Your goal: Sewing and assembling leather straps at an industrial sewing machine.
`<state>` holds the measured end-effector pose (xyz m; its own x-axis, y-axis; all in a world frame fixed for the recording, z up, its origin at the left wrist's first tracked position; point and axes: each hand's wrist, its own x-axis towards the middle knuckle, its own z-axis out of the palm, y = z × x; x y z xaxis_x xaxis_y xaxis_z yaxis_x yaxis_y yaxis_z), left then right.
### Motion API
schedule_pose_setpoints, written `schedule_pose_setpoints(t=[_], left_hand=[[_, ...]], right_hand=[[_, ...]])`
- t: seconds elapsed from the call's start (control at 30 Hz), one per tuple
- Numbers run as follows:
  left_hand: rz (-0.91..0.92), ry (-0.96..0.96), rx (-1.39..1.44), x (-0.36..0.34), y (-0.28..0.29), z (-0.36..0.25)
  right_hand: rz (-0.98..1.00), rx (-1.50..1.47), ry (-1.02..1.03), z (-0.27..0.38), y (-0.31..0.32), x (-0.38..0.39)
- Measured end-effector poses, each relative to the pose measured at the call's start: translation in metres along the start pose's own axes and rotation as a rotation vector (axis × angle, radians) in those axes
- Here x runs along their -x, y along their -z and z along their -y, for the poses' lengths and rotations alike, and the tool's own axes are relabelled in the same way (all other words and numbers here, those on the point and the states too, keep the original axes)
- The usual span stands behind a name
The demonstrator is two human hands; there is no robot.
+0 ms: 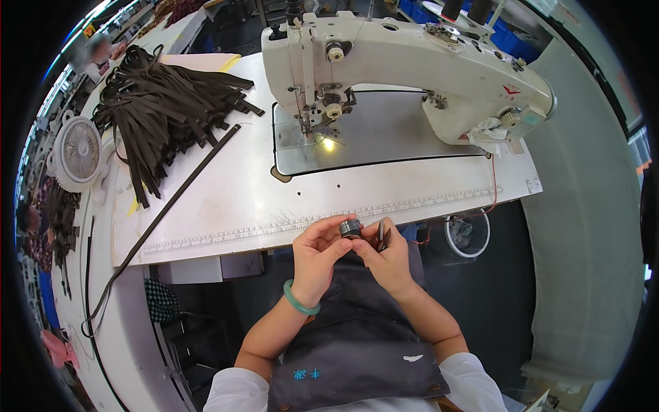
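My left hand (pixel 318 257) and my right hand (pixel 388 264) meet just off the front edge of the white sewing table (pixel 226 206), both closed around a small dark metal cylinder (pixel 350 229), perhaps a bobbin case. A slim dark tool (pixel 381 237), possibly thread snips, is also held in my right hand. Behind my hands stands a white industrial sewing machine (pixel 398 48), its lamp lit near the needle. A printed ruler strip (pixel 192 242) runs along the table's front edge.
A pile of dark straps (pixel 165 103) lies at the left, one long strap crossing the table. Beside them is a small white fan (pixel 77 151). A bucket (pixel 467 233) stands under the table's right part. A co-worker (pixel 99 58) is at the far upper left.
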<state>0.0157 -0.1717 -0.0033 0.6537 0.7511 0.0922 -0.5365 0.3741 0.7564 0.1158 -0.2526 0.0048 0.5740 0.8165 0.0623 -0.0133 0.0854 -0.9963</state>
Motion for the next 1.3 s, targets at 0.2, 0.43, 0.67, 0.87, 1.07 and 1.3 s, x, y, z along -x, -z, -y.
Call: schedule_pose_setpoints(t=[0.2,0.43,0.67,0.87,1.07,1.3], left_hand=[[0.018,0.021,-0.059,0.008,0.013,0.004],[-0.023,0.021,0.018,0.02,0.01,0.003],[0.041,0.095,0.078,0.023,0.012,0.007],[0.081,0.16,0.049,0.03,0.024,0.006],[0.151,0.319,0.302,0.068,0.057,0.025],[0.076,0.453,0.672,0.085,0.135,0.074]], right_hand=[[0.038,-0.074,-0.116,-0.002,-0.003,0.004],[-0.068,0.375,0.32,0.014,0.014,-0.013],[0.041,0.531,0.606,0.013,0.016,-0.02],[-0.052,0.528,0.636,0.019,0.01,-0.013],[0.035,0.523,0.516,-0.028,0.005,0.005],[0.233,0.82,0.21,-0.098,0.004,0.021]])
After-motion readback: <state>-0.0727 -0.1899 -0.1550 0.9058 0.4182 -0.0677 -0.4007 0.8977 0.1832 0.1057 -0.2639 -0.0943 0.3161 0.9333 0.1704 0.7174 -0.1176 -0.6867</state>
